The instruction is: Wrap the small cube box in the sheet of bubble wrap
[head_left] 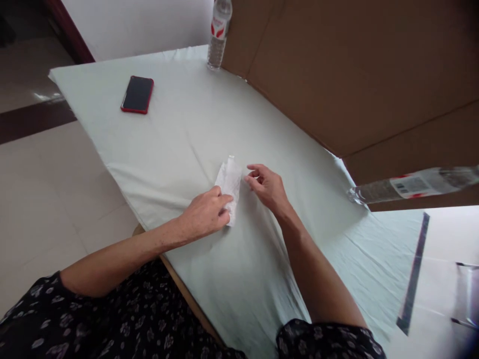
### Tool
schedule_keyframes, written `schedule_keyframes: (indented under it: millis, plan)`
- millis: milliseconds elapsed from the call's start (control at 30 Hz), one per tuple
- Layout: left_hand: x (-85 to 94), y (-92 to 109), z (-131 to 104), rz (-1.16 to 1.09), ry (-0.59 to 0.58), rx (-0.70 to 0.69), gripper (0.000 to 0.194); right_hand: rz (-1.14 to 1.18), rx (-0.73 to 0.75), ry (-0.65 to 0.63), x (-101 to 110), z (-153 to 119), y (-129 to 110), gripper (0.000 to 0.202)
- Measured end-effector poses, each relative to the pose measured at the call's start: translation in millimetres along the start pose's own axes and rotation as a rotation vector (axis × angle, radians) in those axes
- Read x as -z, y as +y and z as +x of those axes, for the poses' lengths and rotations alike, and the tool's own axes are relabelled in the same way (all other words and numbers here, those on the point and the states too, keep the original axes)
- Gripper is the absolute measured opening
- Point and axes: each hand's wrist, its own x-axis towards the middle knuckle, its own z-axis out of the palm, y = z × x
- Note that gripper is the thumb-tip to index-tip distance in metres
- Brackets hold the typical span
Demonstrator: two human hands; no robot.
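blurred lettering (pixel 218 21) on the far bottle (pixel 219 42) cannot be read; the label (pixel 421 183) on the near bottle (pixel 413 187) carries a barcode (pixel 401 186).

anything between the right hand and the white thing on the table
Nothing visible blocks it: only cloth shows in the small gap between the right hand and the white thing. The left hand touches it from the other side.

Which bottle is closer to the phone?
The left bottle, by the left edge of the cardboard; the right bottle is much farther from the phone.
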Motion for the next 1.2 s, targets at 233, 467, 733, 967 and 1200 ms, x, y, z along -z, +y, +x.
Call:
schedule_keyframes:
  millis: [233,467,733,967,1200]
  plan:
    - [-4.0,0,-1,0.014,-0.004,0.036,0.025,0.271,-0.289,-0.134,-14,18,-7,0.03]
    - [0.9,2,1,0.034,-0.044,0.047,0.026,0.406,-0.273,-0.17,-30,30,-12,0.029]
    - [0.6,2,0,-0.002,-0.001,0.058,0.024,0.537,-0.023,-0.078,-23,6,-25,0.028]
    - [-6.7,1,-5,-0.089,0.12,0.11,0.026,0.522,0.112,-0.062,-17,-29,-40,0.024]
    - [-20.0,-8,-12,-0.18,0.348,0.171,0.038,0.296,0.204,-0.013,-18,-60,-44,0.007]
